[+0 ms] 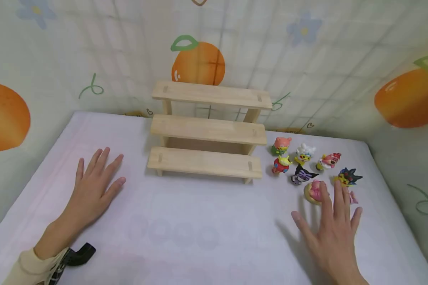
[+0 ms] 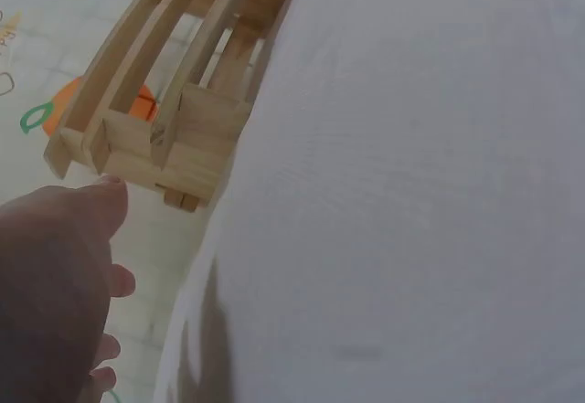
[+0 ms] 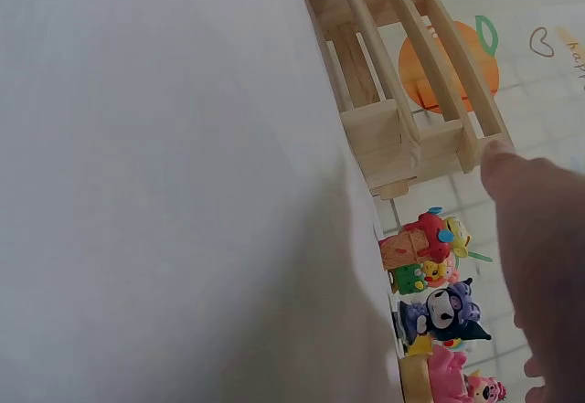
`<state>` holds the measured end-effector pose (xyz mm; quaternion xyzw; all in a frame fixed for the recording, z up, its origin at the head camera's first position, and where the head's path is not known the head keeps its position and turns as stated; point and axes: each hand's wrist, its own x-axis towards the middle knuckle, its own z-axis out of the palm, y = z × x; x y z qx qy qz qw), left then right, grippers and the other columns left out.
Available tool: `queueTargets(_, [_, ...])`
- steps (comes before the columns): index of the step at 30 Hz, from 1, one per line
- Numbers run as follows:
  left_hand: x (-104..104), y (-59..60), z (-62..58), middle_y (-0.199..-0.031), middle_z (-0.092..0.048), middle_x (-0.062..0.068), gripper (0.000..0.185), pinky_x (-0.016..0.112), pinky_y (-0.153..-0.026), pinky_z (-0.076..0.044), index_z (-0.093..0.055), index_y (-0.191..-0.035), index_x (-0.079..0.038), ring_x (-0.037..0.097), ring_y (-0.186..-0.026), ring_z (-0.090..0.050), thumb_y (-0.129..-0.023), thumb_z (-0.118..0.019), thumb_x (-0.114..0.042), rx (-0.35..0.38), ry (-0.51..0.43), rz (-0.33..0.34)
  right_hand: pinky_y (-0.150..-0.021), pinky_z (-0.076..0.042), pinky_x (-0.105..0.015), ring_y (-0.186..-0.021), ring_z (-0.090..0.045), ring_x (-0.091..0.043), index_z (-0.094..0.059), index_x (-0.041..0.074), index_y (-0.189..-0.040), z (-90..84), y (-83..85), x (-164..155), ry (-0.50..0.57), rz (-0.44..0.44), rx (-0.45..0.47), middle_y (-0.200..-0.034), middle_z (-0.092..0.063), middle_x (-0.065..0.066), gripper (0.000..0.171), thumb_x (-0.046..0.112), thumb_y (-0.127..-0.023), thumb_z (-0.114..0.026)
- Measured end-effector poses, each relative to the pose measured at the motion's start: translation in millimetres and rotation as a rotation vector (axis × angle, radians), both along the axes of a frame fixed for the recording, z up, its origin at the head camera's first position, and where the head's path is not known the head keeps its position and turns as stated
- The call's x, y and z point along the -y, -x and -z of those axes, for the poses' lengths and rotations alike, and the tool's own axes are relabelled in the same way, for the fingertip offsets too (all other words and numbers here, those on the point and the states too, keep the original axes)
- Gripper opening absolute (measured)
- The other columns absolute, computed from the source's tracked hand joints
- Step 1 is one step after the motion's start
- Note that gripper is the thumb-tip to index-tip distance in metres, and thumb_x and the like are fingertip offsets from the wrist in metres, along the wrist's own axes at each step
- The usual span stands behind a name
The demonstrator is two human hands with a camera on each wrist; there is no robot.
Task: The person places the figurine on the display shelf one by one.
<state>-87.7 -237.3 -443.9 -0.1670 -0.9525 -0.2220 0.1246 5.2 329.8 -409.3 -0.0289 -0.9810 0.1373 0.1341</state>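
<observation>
My left hand (image 1: pixel 91 192) lies with spread fingers over the white tabletop, left of a three-step wooden display shelf (image 1: pixel 207 161). On the right, my right hand (image 1: pixel 333 233) is held with straight fingers just in front of a group of small toy figurines, holding nothing. Its fingertips overlap a pink figurine on a round base (image 1: pixel 313 192) and partly hide another pink one (image 1: pixel 353 197); I cannot tell whether they touch. Behind are a black-and-purple figurine (image 1: pixel 301 175), a spiky dark-haired one (image 1: pixel 348 177), a white-topped one (image 1: pixel 304 153) and a red-and-yellow one (image 1: pixel 280 165).
Also in the group stand a pink-headed green figurine (image 1: pixel 281 145) and a red-and-pink one (image 1: pixel 329 161). A patterned curtain (image 1: pixel 128 59) with oranges surrounds the table's back and sides. A black strap (image 1: pixel 79 255) sits at the left wrist.
</observation>
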Motion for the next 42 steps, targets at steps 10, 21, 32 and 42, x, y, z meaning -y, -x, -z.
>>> queueTargets(10, [-13, 4.0, -0.4, -0.169, -0.032, 0.023, 0.052, 0.068, -0.121, -0.022, -0.052, -0.154, -0.008, 0.047, -0.156, -0.027, -0.11, -0.054, -0.034, 0.152, -0.215, 0.007, -0.121, 0.007, -0.075, -0.163, -0.001, -0.043, -0.02, 0.016, -0.169, -6.0, 2.3, 2, 0.036, 0.052, -0.032, -0.176, -0.005, -0.019, 0.099, 0.045, -0.093, -0.076])
queueTargets(21, [-49, 23.9, 5.5, -0.159, -0.046, 0.022, 0.039, 0.066, -0.12, -0.025, -0.068, -0.131, -0.002, 0.042, -0.154, -0.031, -0.112, -0.05, -0.032, 0.146, -0.35, 0.004, -0.121, 0.003, -0.075, -0.163, -0.003, -0.044, -0.023, 0.012, -0.167, -3.6, -0.5, 1, 0.038, 0.093, -0.047, -0.176, -0.01, -0.019, 0.103, 0.027, -0.085, -0.083])
queueTargets(32, [-63, 32.9, 7.3, -0.147, -0.057, 0.023, 0.039, 0.065, -0.118, -0.027, -0.073, -0.11, -0.001, 0.041, -0.146, -0.041, -0.114, -0.045, -0.029, 0.109, -0.487, -0.013, -0.121, 0.001, -0.074, -0.162, -0.005, -0.043, -0.023, 0.011, -0.167, -4.1, -1.6, 0, 0.026, 0.095, -0.048, -0.175, -0.012, -0.019, 0.103, 0.025, -0.084, -0.083])
queueTargets(42, [-74, 38.6, 7.5, -0.138, -0.064, 0.015, 0.038, 0.053, -0.115, -0.031, -0.074, -0.119, -0.002, 0.031, -0.14, -0.047, -0.112, -0.051, -0.031, 0.165, -0.632, -0.05, -0.121, 0.002, -0.075, -0.162, -0.006, -0.044, -0.026, 0.01, -0.166, -2.1, -0.7, 0, 0.05, 0.08, -0.054, -0.175, -0.013, -0.021, 0.102, 0.021, -0.084, -0.084])
